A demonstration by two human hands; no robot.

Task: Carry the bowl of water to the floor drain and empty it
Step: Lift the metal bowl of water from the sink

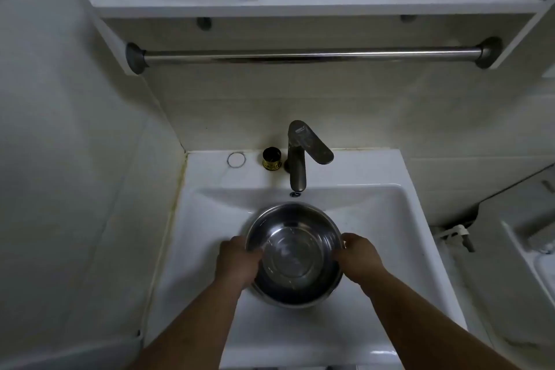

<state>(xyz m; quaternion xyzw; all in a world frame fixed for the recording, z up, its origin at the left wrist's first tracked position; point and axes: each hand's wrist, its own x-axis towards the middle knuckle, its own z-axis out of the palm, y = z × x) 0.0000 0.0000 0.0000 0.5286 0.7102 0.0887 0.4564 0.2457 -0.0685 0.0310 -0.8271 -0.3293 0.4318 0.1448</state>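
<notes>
A round stainless steel bowl with clear water in it is over the basin of the white sink. My left hand grips its left rim, thumb inside the bowl. On the opposite rim my right hand holds the same way. Whether the bowl rests on the basin or is lifted a little I cannot tell. No floor drain is in view.
A grey faucet stands behind the bowl, its spout just beyond the far rim. A small gold-banded jar and a ring mark sit on the sink ledge. A metal towel bar and a shelf with toiletries hang above. A toilet is at the right.
</notes>
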